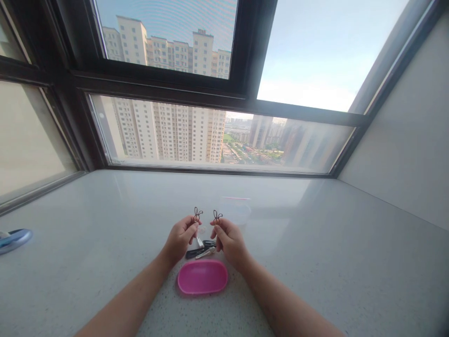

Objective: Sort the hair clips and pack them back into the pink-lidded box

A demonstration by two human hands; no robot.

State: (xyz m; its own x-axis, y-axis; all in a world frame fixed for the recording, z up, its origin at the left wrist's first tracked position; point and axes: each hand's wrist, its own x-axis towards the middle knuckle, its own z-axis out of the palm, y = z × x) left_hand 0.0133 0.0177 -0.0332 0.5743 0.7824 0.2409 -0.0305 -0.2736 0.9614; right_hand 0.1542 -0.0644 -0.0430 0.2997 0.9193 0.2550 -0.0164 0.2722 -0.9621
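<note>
My left hand is closed in a pinch, with a small dark brown hair tie standing up from its fingertips in thin loops. A similar looped brown hair tie rises from the pinched fingers of my right hand. The two hands are a short way apart, above the counter. Between and below them lie black hair clips and a silver hair clip, with a whitish clip by my left fingers. Nearer to me sits a shallow pink oval tray.
A clear plastic container stands behind my right hand, its outline faint. At the far left edge rests a shiny blue object, partly cut off. The speckled pale counter runs back to a dark window frame; a wall bounds the right.
</note>
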